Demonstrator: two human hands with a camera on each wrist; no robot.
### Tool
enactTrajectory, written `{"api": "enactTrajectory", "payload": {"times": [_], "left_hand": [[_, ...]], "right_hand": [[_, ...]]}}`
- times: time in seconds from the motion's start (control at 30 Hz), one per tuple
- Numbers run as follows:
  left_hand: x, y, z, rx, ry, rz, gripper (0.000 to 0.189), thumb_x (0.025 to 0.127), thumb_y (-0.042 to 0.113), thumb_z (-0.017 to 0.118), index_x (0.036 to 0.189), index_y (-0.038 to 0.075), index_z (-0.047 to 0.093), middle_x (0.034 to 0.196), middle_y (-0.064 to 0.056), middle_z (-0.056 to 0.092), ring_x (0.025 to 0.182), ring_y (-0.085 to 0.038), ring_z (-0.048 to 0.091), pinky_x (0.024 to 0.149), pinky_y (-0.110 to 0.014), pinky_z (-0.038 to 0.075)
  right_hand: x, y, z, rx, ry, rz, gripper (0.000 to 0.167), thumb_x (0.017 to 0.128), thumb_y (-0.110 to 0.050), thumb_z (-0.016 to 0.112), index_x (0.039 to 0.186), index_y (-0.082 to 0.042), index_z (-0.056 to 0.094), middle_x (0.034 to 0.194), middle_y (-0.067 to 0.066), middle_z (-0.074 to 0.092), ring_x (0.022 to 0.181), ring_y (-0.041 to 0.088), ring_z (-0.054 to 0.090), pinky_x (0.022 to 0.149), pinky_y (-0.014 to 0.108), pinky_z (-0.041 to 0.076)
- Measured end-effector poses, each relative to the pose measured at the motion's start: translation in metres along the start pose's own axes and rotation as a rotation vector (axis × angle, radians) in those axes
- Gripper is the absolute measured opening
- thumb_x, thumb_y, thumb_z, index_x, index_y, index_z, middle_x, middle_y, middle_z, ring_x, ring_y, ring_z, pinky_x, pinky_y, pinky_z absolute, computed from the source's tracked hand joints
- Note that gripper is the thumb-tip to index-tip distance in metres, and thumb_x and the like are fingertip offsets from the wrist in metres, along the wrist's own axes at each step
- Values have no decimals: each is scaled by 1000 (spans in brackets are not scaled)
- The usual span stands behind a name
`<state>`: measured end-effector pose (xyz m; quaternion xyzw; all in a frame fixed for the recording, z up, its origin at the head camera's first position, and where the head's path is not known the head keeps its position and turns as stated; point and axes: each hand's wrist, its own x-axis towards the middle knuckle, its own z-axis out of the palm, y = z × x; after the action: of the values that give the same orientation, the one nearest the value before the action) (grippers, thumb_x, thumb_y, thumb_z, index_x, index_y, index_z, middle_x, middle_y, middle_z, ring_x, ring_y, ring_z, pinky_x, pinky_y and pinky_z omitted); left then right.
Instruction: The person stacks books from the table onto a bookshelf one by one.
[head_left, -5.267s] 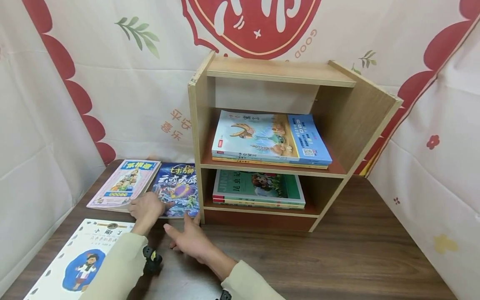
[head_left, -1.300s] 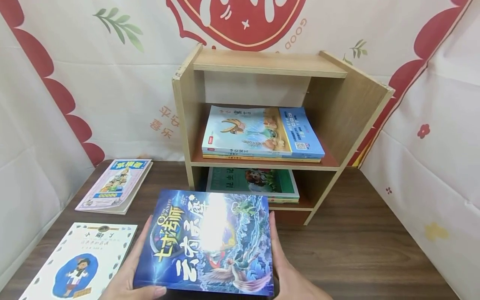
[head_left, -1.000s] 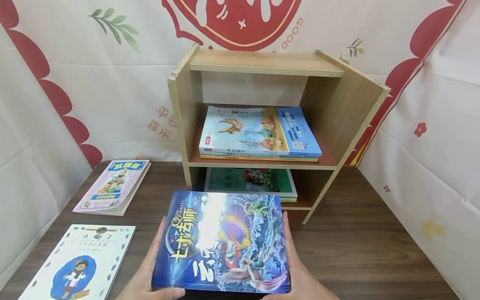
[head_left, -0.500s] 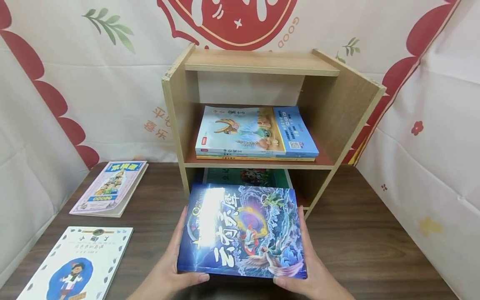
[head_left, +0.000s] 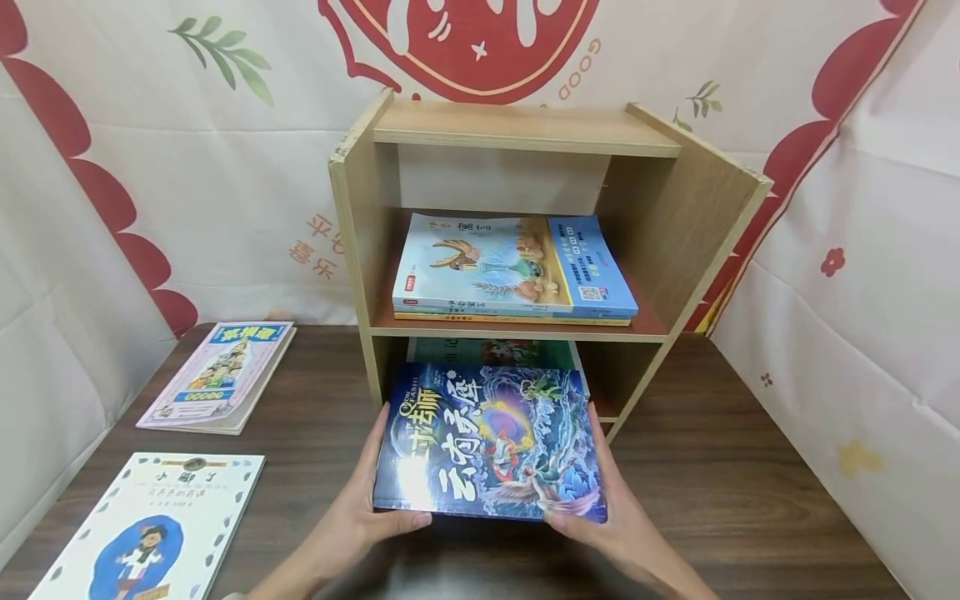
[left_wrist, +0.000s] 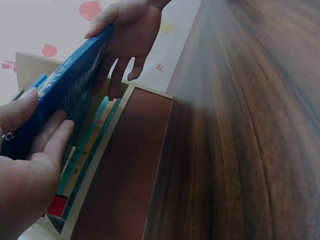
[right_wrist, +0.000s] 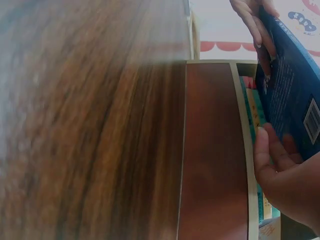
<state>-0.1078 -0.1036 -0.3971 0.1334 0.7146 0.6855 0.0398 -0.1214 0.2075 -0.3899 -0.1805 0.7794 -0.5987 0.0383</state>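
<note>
A blue fantasy book (head_left: 487, 442) is held between both hands at the mouth of the lower shelf. My left hand (head_left: 360, 517) grips its left edge, thumb on the cover and fingers beneath. At the opposite edge my right hand (head_left: 615, 508) pinches it the same way; in the right wrist view the fingers lie under the barcoded back cover (right_wrist: 290, 90). Behind the held book, a green book (head_left: 450, 350) tops the lower-shelf stack and is largely covered. The left wrist view shows that stack's spines (left_wrist: 82, 160) below the raised book.
The small wooden bookshelf (head_left: 525, 137) bears a pile topped by a light-blue book (head_left: 480, 262) on its upper board. On the dark wood table (head_left: 330, 375) at left lie a pink-covered book (head_left: 217, 375) and a white book (head_left: 187, 508). A printed curtain (head_left: 247, 183) hangs behind.
Earlier the blue book lay on the table left of the shelf. Both hands have since lifted it, brought it right, and moved it forward to the lower shelf's opening.
</note>
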Motion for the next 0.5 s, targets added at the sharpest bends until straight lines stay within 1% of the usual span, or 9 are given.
{"api": "enactTrajectory", "payload": {"times": [0.07, 0.13, 0.17, 0.27, 0.33, 0.4, 0.5], "left_hand": [[3, -3, 0, -31, -12, 22, 117, 75, 7, 81, 154, 32, -2, 159, -6, 4, 138, -28, 18, 110, -21, 16], [6, -6, -1, -78, -28, 44, 116, 75, 3, 79, 154, 30, -2, 158, -10, 6, 134, -29, 28, 104, -14, 25], [7, -7, -1, -94, -31, 48, 116, 75, 2, 79, 154, 28, -2, 158, -11, 7, 133, -30, 31, 103, -14, 28], [11, -6, 0, -145, -16, 9, 117, 74, -2, 79, 154, 30, 0, 158, -10, 7, 131, -29, 32, 101, -16, 33], [12, -5, 1, -166, 4, -29, 117, 73, -3, 79, 154, 31, 2, 157, -9, 7, 131, -30, 31, 100, -16, 34], [14, -4, 2, -185, 20, -55, 115, 74, -4, 78, 154, 33, 4, 157, -8, 7, 131, -32, 30, 98, -17, 37], [17, -5, 4, -230, 17, -74, 113, 77, -6, 75, 153, 36, 3, 156, -8, 6, 127, -34, 37, 95, -25, 44]], "right_hand": [[2, 3, 0, -24, 20, 10, 110, 82, -10, 74, 153, -37, -7, 159, 11, -1, 137, 37, 22, 99, 15, 27], [3, 6, 1, 2, 27, 32, 109, 83, -9, 73, 153, -37, -5, 158, 12, 4, 133, 34, 31, 98, 16, 32], [4, 7, 1, 23, 28, 46, 108, 83, -9, 73, 153, -37, -4, 157, 14, 9, 130, 32, 38, 98, 18, 35], [5, 8, 0, 99, 14, 68, 109, 83, -6, 73, 152, -39, -3, 155, 18, 17, 120, 24, 52, 95, 23, 43], [6, 9, -1, 148, -12, 44, 110, 83, -1, 72, 153, -37, -5, 153, 23, 20, 115, 21, 56, 93, 26, 46], [8, 11, -2, 159, -27, 9, 111, 82, 1, 72, 153, -32, -7, 152, 26, 19, 116, 20, 56, 94, 27, 45], [12, 13, -4, 154, -23, -42, 110, 82, 3, 72, 154, -25, -7, 154, 26, 15, 119, 16, 53, 95, 26, 44]]}}
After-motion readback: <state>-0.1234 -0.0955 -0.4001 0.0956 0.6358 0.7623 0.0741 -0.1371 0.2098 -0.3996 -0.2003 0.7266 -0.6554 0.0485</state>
